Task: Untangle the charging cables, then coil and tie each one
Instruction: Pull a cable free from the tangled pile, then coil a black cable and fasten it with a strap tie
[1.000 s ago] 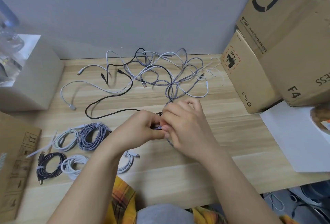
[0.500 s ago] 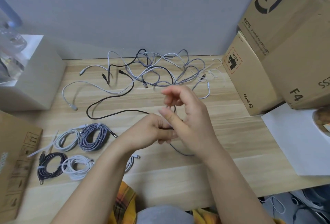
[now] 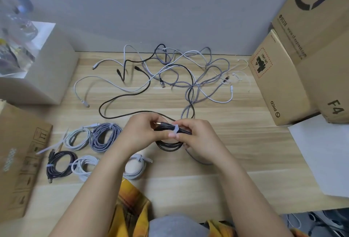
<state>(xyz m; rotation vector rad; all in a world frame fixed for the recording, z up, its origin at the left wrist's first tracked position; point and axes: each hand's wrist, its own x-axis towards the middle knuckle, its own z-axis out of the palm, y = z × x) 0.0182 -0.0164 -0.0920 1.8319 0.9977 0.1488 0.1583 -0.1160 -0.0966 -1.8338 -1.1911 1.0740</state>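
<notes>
A coiled black cable (image 3: 170, 145) hangs between my hands over the middle of the wooden table (image 3: 245, 142). A white tie (image 3: 176, 130) wraps round the coil's top. My left hand (image 3: 143, 133) grips the coil's left side. My right hand (image 3: 196, 138) pinches the white tie and holds the coil's right side. A tangle of grey, white and black cables (image 3: 179, 74) lies at the back of the table. Several coiled, tied cables (image 3: 104, 138) lie in two rows at the front left.
Cardboard boxes (image 3: 279, 78) stand stacked at the right, with white paper (image 3: 324, 153) in front of them. A beige box (image 3: 47, 70) stands at the back left and a flat carton (image 3: 18, 153) lies at the left edge. The wall runs close behind the tangle.
My right hand was raised with spread fingers half a second ago; it has come back down onto the black coil, and the white tie now sits round it.
</notes>
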